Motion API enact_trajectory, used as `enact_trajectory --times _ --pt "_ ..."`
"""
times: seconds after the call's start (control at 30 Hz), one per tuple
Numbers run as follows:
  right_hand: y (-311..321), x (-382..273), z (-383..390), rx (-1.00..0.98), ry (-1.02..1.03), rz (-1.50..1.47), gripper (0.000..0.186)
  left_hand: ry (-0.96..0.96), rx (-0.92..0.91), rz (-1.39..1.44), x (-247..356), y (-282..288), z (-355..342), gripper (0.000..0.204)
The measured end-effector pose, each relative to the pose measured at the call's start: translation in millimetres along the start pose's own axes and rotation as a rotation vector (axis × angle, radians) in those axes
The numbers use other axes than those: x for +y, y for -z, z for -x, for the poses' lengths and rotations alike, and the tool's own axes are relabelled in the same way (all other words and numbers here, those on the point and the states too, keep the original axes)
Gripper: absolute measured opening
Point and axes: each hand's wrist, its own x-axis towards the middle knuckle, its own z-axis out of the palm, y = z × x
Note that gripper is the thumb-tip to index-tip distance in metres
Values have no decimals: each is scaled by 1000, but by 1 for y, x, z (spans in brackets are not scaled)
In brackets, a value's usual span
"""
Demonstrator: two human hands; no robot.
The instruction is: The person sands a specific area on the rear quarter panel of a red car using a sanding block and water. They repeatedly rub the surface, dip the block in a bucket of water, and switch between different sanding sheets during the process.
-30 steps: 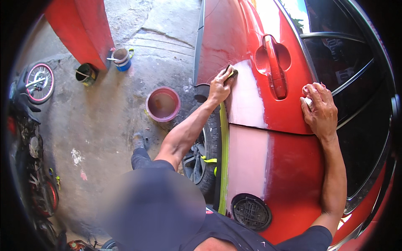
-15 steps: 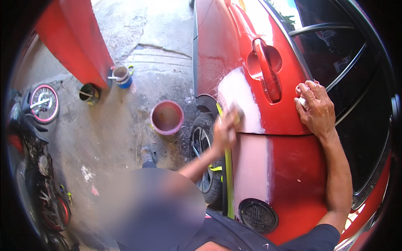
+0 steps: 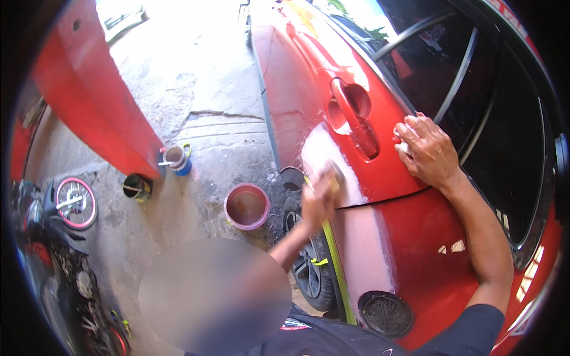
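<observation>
My left hand (image 3: 317, 199) is closed around a small tan-and-grey sanding block (image 3: 338, 178). The block lies against the pale filler patch (image 3: 326, 148) on the red car door, just above the seam with the rear panel. My fingers are slightly smeared by motion. Higher on the door, beside the window edge, my right hand (image 3: 433, 154) rests with curled fingers around a white, crumpled thing (image 3: 405, 146); its kind is mostly hidden. The red door handle (image 3: 356, 121) sits left of that hand. Below the seam the pale patch continues down the rear panel (image 3: 365, 255).
A pink bucket of murky water (image 3: 247, 206) stands on the concrete floor by the wheel (image 3: 314, 267). Two small cans, one blue (image 3: 180, 161) and one dark (image 3: 136, 188), sit at the red pillar (image 3: 95, 101). A motorcycle (image 3: 65, 261) is at the left.
The view has shifted and tilted, so car and floor objects appear moved. My left hand remains on the patch with the block near the seam; my right hand stays on the door.
</observation>
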Motion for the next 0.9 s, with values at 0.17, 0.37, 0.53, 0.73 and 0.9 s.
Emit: enact_trajectory --times 0.17,0.37,0.53,0.73,0.9 --pt "-9 2 -7 13 41 -1 36 211 171 -225 -57 -8 -56 48" --pt "-10 7 5 25 16 42 30 -34 16 -123 6 -8 -23 45" --pt "-7 1 4 -35 36 107 25 196 60 -140 17 -13 -32 51" --pt "-6 7 6 -4 38 74 21 162 38 -131 4 -18 -38 54" --pt "-8 4 4 -65 -12 56 24 192 56 -103 31 -24 -10 57"
